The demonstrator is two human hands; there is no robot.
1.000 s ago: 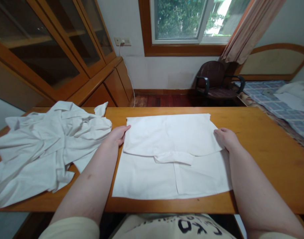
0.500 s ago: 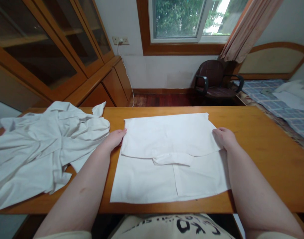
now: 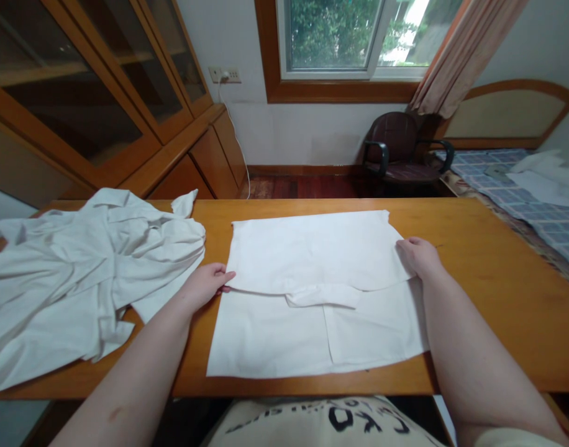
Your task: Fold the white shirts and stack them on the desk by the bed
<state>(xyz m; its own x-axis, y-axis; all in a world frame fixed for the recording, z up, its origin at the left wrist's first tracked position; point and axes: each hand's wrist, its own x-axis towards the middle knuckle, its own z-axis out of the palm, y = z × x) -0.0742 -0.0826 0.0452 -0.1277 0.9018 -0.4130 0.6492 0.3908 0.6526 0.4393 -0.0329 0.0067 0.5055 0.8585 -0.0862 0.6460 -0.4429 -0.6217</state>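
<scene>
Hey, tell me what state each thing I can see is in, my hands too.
white garment: folded over, flat
white pile: crumpled
left hand: pinching the garment's left edge
right hand: pinching its right edge
cabinet doors: shut
plug: in the socket
curtain: drawn aside

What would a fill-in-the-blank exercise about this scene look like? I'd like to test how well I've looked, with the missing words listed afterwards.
1. The left hand and the right hand both touch the folded cloth, whose colour is ____.
2. Of the two hands, the ____ one is nearer the crumpled cloth.
3. A pink ____ hangs beside the window.
4. The number of visible armrests on the chair is ____.

Missing words: white; left; curtain; two.
</scene>
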